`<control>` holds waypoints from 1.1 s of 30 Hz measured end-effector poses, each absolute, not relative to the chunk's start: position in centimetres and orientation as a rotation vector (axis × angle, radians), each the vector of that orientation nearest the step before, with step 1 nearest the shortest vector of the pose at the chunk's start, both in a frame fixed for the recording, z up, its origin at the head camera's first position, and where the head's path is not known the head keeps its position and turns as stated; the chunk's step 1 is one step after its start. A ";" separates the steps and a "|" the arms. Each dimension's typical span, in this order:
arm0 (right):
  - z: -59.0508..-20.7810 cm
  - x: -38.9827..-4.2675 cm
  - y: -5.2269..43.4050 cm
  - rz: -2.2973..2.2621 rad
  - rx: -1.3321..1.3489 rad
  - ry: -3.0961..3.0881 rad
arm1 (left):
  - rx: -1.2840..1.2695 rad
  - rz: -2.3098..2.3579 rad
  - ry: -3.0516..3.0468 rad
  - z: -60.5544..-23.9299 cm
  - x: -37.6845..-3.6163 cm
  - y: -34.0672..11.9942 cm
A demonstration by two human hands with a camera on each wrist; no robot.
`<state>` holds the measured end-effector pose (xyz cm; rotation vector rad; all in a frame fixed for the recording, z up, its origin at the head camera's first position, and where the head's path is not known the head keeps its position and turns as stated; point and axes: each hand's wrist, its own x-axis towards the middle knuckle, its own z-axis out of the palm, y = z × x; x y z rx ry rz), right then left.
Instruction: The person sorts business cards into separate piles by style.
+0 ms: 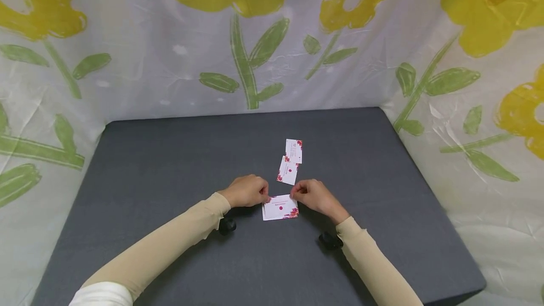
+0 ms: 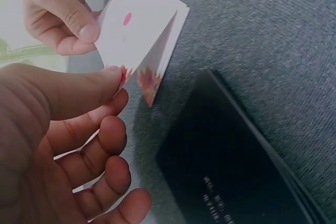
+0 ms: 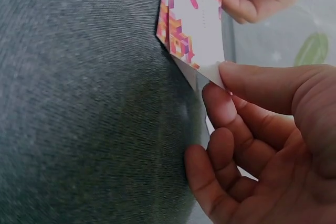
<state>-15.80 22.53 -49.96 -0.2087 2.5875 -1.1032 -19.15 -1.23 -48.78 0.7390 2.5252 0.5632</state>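
Both hands pinch one small folded card just above the table.

The left hand (image 1: 246, 191) and right hand (image 1: 312, 196) each nip a far corner of the flowered card (image 1: 280, 208) between thumb and forefinger — it seems, to keep its fold steady. Two more cards (image 1: 291, 162) lie just beyond the fingertips on the grey table (image 1: 148, 174). The card's print is too small to read.

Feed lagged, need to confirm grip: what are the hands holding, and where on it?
Both hold one white flowered card: left hand pinches its far left corner, right hand its far right corner.
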 end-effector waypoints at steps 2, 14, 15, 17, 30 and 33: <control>-50.2 -15.8 22.5 -1.087 -0.214 2.600 | 0.726 0.568 2.519 -49.1 -19.1 -1.2; -50.8 -15.5 21.9 -0.952 -0.320 2.715 | 0.836 0.520 2.653 -50.0 -18.4 -1.4; -50.8 -15.5 21.8 -0.951 -0.312 2.711 | 0.849 0.510 2.664 -50.0 -18.3 -1.3; -50.9 -15.4 21.7 -0.938 -0.319 2.719 | 0.869 0.491 2.682 -50.1 -18.3 -1.3; -50.6 -15.6 21.4 -0.889 -0.361 2.701 | 0.909 0.403 2.748 -49.8 -17.8 -1.0; -50.2 -15.8 21.4 -0.869 -0.385 2.719 | 0.917 0.390 2.776 -50.1 -17.5 -0.9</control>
